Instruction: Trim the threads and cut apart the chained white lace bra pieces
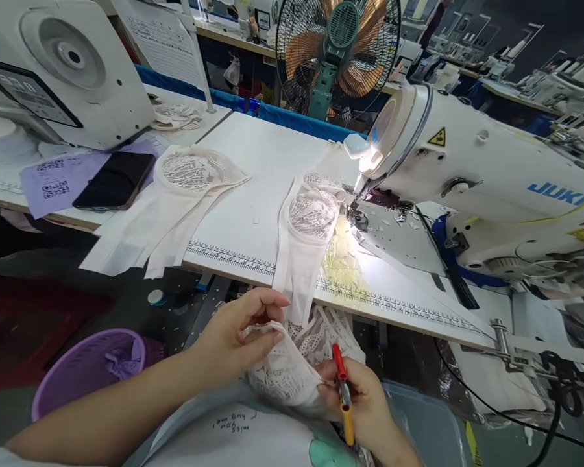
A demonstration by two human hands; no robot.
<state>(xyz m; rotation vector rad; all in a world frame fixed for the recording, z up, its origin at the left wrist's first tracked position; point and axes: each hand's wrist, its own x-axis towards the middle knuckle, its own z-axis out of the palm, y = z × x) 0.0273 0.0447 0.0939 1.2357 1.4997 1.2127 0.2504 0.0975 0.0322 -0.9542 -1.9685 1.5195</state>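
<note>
Over my lap hangs a white lace bra (282, 376). My left hand (243, 331) is closed, thumb and fingers pinching the cup's upper edge. Opposite it, my right hand (363, 395) pinches the other side of the cup between thumb and forefinger. The same hand also keeps a small tool (344, 392) against its palm, with a red end, a metal middle and an orange end; its exact kind is unclear. Just beyond my hands, a second white lace bra piece (313, 217) lies on the table, its lower part draped over the front edge.
A JUKI sewing machine (496, 168) stands right, its lamp lighting the needle area. More bra pieces (194, 170) and a black phone (115, 180) lie left. A purple basket (78, 363) sits on the floor. Behind the table (238, 220) stands a large fan (338, 58).
</note>
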